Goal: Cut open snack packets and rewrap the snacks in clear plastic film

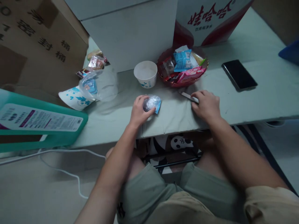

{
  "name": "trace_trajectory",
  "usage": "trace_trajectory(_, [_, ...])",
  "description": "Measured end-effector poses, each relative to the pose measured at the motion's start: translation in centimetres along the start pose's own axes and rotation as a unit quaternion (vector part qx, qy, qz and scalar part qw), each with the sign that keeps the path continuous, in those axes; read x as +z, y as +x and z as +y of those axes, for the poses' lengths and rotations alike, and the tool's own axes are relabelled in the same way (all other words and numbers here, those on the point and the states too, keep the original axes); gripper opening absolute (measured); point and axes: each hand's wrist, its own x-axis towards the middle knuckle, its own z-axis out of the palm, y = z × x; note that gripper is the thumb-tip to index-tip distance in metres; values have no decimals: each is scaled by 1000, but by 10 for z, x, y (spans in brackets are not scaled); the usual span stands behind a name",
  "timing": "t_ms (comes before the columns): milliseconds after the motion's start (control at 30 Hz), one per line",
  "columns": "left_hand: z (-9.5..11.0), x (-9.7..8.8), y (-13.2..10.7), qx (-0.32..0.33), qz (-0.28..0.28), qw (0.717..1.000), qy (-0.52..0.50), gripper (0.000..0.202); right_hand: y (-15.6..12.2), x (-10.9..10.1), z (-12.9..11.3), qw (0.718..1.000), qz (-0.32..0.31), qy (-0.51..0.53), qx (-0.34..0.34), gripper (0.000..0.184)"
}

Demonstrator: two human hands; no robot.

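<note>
My left hand [140, 111] is closed around a snack packet [152, 103] in crinkled clear and blue wrapping, which rests on the table near its front edge. To the right, my right hand [207, 105] grips a slim, light-coloured stick-like tool [188, 97] with a darker tip that points toward the basket; its exact kind does not show. Just behind the tool stands a red basket [167, 83] heaped with wrapped snacks, a blue packet [182, 60] and a pink packet [191, 74] among them. A white paper cup [146, 74] stands upright behind my left hand.
At left, a patterned paper cup [78, 99] lies tipped beside a clear plastic cup [107, 85]. A green jug [77, 124] and a large cardboard box [46, 62] stand farther left. White boxes [135, 37] line the back. A phone [239, 74] lies at right.
</note>
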Motion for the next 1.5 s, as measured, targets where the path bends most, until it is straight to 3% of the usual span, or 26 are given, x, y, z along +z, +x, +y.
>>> trace_trajectory(100, [10,4,-1,-55,9,995,-80,19,0,6,-13,996,7,63,-60,26])
trace_trajectory(167, [17,7,-2,-126,20,970,-206,16,-4,11,-26,978,-18,151,-142,33])
trace_trajectory(300, [29,14,-3,-261,38,851,-453,15,-17,20,-55,917,-79,284,-268,51])
trace_trajectory(433, [31,17,1,-352,74,761,-540,9,-20,24,-65,915,-106,296,-254,24])
trace_trajectory(533, [26,12,6,-387,109,737,-544,8,-14,22,-59,927,-100,278,-229,16])
trace_trajectory(633, [21,2,10,-375,151,762,-506,8,-4,17,-45,942,-55,256,-210,30])
trace_trajectory(733, [17,-12,12,-350,185,799,-452,4,4,10,-25,957,-14,219,-191,22])
trace_trajectory(867, [10,-26,13,-331,210,844,-366,16,9,2,-4,982,32,166,-85,23])
trace_trajectory(933, [5,-27,11,-296,230,874,-310,16,7,-3,-3,984,72,157,-35,29])
trace_trajectory(1000, [1,-23,8,-221,224,916,-248,8,4,-5,-9,979,86,182,-24,32])
trace_trajectory(1033, [-1,-20,6,-179,207,937,-218,10,1,-5,-15,976,78,201,-33,34])
trace_trajectory(1100, [-6,-11,3,-120,159,965,-173,34,-3,-2,-26,972,39,223,-63,46])
trace_trajectory(1167, [-11,-2,2,-108,114,975,-154,63,-6,3,-36,973,-5,211,-98,53])
trace_trajectory(1267, [-17,5,6,-113,95,976,-158,81,-8,7,-43,968,-31,180,-173,22])
trace_trajectory(1367, [-18,2,12,-101,122,973,-165,61,-14,4,-45,937,-48,176,-297,16])
trace_trajectory(1500, [-12,-8,16,-90,168,967,-171,13,-29,-2,-54,886,-196,169,-386,22])
